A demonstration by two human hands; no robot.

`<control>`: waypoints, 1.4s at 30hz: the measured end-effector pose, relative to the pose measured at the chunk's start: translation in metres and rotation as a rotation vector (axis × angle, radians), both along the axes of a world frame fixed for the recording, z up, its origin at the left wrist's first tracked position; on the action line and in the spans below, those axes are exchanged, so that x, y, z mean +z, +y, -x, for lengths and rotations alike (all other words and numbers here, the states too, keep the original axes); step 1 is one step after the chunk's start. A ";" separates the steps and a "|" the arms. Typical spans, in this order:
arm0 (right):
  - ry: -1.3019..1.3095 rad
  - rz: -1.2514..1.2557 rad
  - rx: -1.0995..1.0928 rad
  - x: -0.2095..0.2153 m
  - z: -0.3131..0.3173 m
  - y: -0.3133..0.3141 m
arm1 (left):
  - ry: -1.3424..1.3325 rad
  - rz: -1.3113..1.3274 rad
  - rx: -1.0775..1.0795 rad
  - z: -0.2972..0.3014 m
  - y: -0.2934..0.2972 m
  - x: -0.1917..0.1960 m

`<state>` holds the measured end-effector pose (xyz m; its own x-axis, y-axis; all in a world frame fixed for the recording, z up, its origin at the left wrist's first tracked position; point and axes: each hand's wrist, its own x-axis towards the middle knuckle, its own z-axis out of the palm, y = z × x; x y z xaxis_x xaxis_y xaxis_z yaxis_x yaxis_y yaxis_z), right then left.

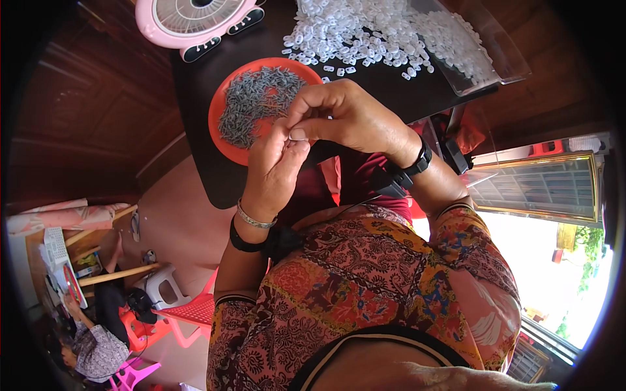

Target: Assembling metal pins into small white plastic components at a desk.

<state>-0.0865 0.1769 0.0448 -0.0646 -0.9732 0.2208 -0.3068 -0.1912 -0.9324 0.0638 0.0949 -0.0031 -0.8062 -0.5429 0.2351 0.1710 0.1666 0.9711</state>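
My left hand [277, 163] and my right hand [355, 117] meet fingertip to fingertip above the near right rim of a round orange-red plate [217, 133]. Both are closed in a pinch. A small pale bit shows between the fingertips, too covered to make out. Small grey screw-like pieces [244, 104] lie heaped in the plate. Past my right hand, many small white plastic pieces [365, 29], oblong with holes, are piled on the dark table [208, 166].
A pink fan [160, 32] stands at the table's far left. At the far right, a clear tray [505, 62] holds more white pieces. Behind on the left are a red plastic chair [195, 309], a white stool [163, 287] and another person [98, 348] seated at work.
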 end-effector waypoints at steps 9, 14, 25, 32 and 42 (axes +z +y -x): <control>-0.096 -0.060 0.113 -0.005 -0.005 -0.023 | -0.009 -0.219 -0.056 -0.023 -0.015 0.004; 0.162 -0.050 0.057 -0.010 0.006 -0.047 | 0.073 -0.249 0.103 -0.035 -0.028 0.007; 1.123 0.106 -0.047 -0.046 -0.006 -0.064 | 0.152 -0.337 0.195 -0.049 -0.039 0.003; 0.959 0.129 -0.120 -0.044 0.007 -0.059 | 0.125 -0.322 0.204 -0.048 -0.038 0.005; -0.236 -0.111 0.033 -0.033 0.015 -0.055 | 0.079 -0.294 0.184 -0.039 -0.033 0.007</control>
